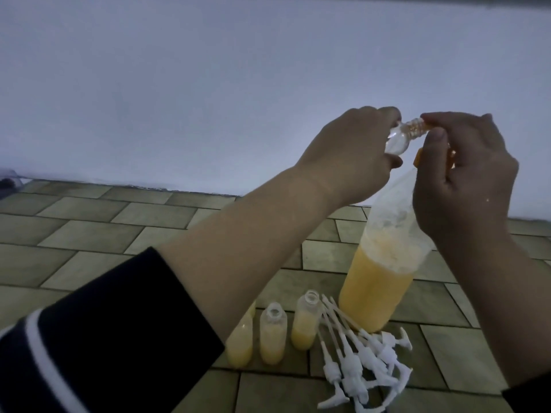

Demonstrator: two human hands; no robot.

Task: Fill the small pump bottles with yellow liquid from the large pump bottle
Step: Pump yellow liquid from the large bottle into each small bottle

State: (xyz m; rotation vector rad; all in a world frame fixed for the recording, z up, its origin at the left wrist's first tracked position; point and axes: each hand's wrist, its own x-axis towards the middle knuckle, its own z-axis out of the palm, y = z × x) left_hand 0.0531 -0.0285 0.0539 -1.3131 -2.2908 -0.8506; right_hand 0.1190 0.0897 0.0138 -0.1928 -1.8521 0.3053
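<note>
The left hand [350, 156] grips an empty small bottle [195, 135] tipped nearly on its side, its threaded neck pointing right, touching the orange spout [419, 158] of the large bottle [375, 287]. The right hand [465, 180] curls over that pump head, fingertips at the neck. Three part-filled bottles [272, 338] stand open on the floor below.

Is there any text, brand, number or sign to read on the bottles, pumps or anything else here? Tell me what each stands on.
None can be read: the large bottle of yellow liquid, the small clear plastic bottles and the white pump heads show no label or print.
</note>
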